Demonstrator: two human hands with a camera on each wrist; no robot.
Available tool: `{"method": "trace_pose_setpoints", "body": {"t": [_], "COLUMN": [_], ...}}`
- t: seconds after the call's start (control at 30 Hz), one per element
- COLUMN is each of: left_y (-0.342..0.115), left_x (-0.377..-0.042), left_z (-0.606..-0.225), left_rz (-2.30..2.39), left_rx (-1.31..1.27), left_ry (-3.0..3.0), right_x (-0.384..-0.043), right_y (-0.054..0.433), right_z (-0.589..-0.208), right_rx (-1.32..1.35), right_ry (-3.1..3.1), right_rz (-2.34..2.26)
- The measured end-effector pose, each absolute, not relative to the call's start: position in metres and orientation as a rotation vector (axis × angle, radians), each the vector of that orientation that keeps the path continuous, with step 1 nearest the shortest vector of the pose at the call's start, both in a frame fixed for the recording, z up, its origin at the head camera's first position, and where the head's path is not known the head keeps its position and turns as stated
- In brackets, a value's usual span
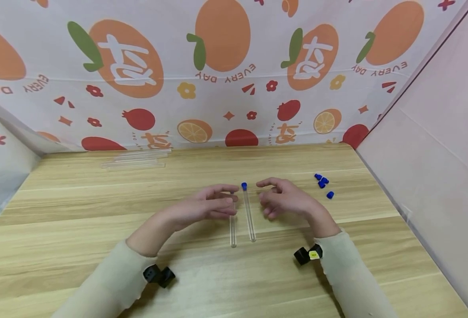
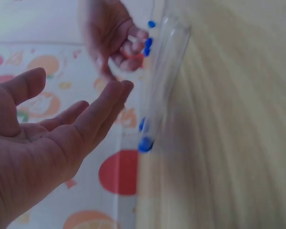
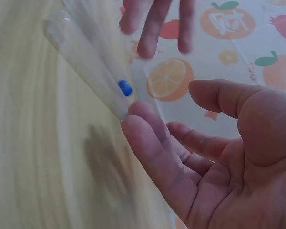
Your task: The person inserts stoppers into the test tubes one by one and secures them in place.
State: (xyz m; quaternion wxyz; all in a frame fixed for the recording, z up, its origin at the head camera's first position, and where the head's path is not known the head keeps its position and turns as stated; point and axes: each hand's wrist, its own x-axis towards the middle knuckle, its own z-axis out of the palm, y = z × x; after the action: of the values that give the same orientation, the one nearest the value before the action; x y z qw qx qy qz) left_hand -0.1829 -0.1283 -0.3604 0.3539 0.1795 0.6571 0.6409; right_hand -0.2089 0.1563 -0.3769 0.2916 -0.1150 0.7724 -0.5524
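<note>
Two clear test tubes lie side by side on the wooden table, pointing away from me. The right tube (image 1: 249, 216) carries a blue cap (image 1: 244, 186) at its far end. My left hand (image 1: 202, 205) hovers over the left tube (image 1: 233, 232) and covers much of its upper part in the head view. In the left wrist view both tubes show blue caps (image 2: 145, 144). The fingers of that hand are relaxed, with nothing held. To the right of the tubes, my right hand (image 1: 285, 198) is raised, palm inward, fingers loosely bent and holding nothing.
Several loose blue caps (image 1: 322, 184) sit at the right of the table (image 1: 202, 287). A bunch of clear tubes (image 1: 136, 160) lies at the far left, near the fruit-patterned cloth (image 1: 214, 101) behind the table. A pale wall panel (image 1: 436, 132) stands along the right side.
</note>
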Motion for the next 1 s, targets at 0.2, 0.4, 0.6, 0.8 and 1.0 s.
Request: {"method": "trace_pose_setpoints", "body": {"t": [0.2, 0.4, 0.6, 0.8, 1.0], "left_y": [-0.158, -0.194, -0.230, -0.255, -0.270], "left_x": [-0.191, -0.201, -0.213, -0.224, -0.236], "left_z": [-0.357, -0.346, -0.342, -0.349, -0.358], "left_rz": [1.730, 1.762, 1.676, 1.453, 1.313], "left_rx": [0.467, 0.480, 0.437, 0.388, 0.423], "left_ry": [1.789, 2.018, 2.381, 2.744, 2.982], "right_x": [-0.216, -0.225, -0.232, -0.237, -0.240], "right_y": [0.167, 0.180, 0.195, 0.212, 0.229], "right_z": [-0.378, -0.382, -0.386, -0.392, -0.391], "right_rx": [-0.377, -0.439, -0.382, -0.305, -0.264], "right_ry": [2.193, 2.561, 2.854, 3.056, 3.184], "right_rz": [-1.468, -1.338, -1.235, -1.107, -0.890]}}
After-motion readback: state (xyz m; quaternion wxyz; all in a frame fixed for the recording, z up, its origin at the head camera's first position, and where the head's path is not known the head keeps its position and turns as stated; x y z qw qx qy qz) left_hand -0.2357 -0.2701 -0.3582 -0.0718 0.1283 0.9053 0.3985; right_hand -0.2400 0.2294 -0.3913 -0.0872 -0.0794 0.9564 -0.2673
